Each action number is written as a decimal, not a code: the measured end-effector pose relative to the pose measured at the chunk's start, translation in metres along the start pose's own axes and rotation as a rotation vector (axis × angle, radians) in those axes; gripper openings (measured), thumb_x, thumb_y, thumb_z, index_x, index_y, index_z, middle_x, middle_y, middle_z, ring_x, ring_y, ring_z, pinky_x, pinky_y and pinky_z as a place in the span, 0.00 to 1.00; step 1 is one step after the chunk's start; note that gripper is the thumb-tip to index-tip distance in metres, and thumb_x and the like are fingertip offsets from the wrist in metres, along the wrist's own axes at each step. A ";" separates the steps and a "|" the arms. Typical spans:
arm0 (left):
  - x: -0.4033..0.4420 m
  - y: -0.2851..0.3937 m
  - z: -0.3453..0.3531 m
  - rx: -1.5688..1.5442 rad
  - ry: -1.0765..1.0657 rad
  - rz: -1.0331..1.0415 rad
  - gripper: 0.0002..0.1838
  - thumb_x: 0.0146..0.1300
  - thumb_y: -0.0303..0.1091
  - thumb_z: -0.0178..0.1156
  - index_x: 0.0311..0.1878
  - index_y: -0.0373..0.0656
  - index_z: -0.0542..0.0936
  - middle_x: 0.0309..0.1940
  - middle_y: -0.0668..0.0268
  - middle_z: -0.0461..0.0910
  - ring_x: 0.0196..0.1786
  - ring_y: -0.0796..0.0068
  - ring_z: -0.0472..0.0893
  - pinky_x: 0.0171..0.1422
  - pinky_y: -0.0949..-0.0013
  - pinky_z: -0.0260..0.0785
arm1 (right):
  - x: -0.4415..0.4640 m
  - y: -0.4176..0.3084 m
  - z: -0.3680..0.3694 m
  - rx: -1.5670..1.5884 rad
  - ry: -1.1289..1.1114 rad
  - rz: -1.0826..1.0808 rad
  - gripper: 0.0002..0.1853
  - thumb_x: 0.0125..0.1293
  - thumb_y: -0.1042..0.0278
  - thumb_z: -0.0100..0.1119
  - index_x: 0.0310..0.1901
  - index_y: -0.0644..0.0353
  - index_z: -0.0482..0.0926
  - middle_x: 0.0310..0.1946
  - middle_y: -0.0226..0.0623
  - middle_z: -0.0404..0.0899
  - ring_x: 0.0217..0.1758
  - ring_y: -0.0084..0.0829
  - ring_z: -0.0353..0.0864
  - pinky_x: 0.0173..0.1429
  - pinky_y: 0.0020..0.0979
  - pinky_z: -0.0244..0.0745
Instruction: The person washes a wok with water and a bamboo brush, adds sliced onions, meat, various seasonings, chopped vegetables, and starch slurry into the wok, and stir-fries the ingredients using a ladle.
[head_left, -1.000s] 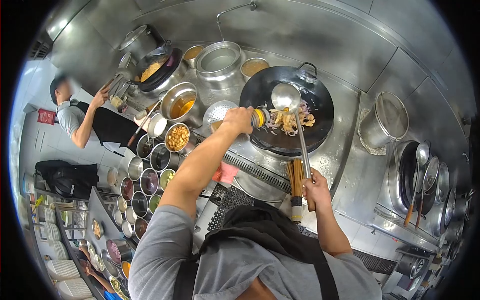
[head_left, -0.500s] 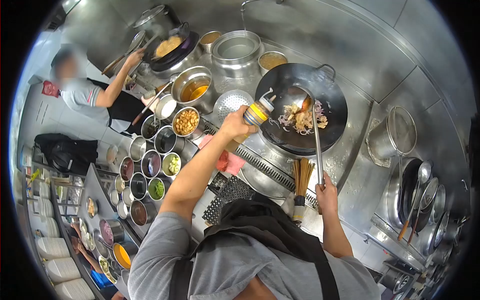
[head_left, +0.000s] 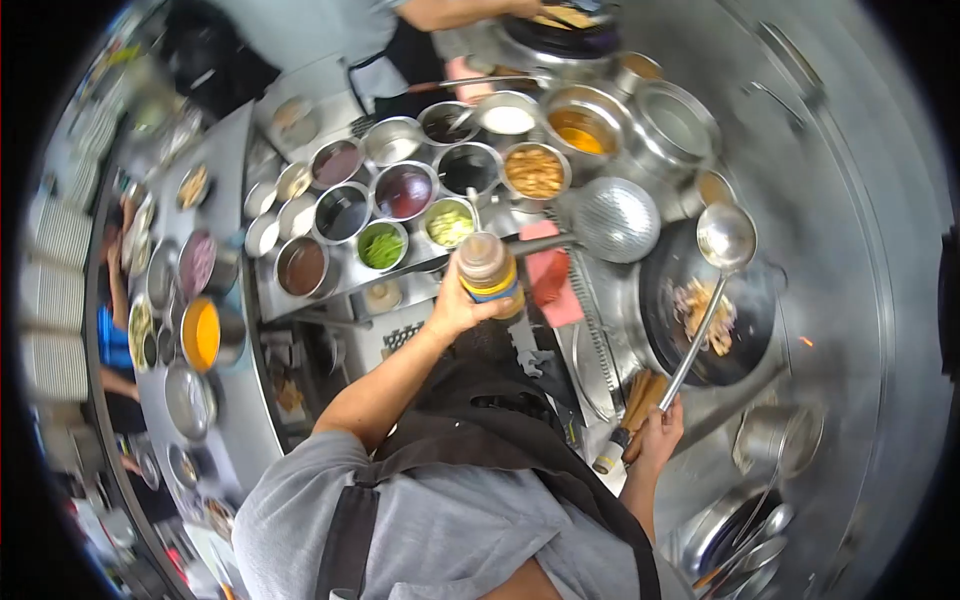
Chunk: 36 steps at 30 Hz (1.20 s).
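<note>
My left hand [head_left: 462, 308] is wrapped round a squeeze bottle [head_left: 487, 262] with yellow and blue bands. It is held near the front row of small pots, close to a pot of chopped pale green vegetable [head_left: 449, 222]. My right hand [head_left: 660, 432] grips the long handle of a ladle [head_left: 727, 238], whose bowl looks empty and hangs over the far side of a black wok [head_left: 660, 290]. Sliced onion and pale pieces of food [head_left: 703, 312] lie in the wok. A bamboo brush [head_left: 640, 402] stands beside my right hand.
Pots of sauces and a pot of fried golden pieces [head_left: 535, 172] crowd the counter. A perforated strainer [head_left: 615, 220] lies left of the wok, near a red cloth [head_left: 550, 280]. Strainers and ladles [head_left: 765, 540] sit at lower right. Another person's arm [head_left: 470, 10] reaches over a second wok.
My view has turned left. My left hand has brought the bottle from the wok's edge back to the small pots. The ladle has come up out of the food.
</note>
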<state>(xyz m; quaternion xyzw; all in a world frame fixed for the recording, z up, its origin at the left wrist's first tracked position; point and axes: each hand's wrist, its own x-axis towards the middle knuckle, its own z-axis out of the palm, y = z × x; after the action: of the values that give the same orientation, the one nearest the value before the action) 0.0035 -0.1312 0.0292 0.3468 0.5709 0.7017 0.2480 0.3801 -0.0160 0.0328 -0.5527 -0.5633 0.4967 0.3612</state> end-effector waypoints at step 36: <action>-0.123 -0.062 -0.424 0.750 1.060 -0.256 0.46 0.39 0.39 0.75 0.61 0.39 0.61 0.54 0.52 0.73 0.56 0.58 0.74 0.62 0.62 0.62 | 0.000 -0.086 0.294 -0.142 -0.711 0.180 0.28 0.56 0.77 0.55 0.61 0.63 0.66 0.25 0.33 0.75 0.14 0.24 0.71 0.14 0.27 0.67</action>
<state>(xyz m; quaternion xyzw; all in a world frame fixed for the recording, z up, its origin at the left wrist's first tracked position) -0.2475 -0.4756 -0.1018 -0.0531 0.8579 0.4961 -0.1226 0.0764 -0.0542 0.0433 -0.4166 -0.6357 0.6471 0.0588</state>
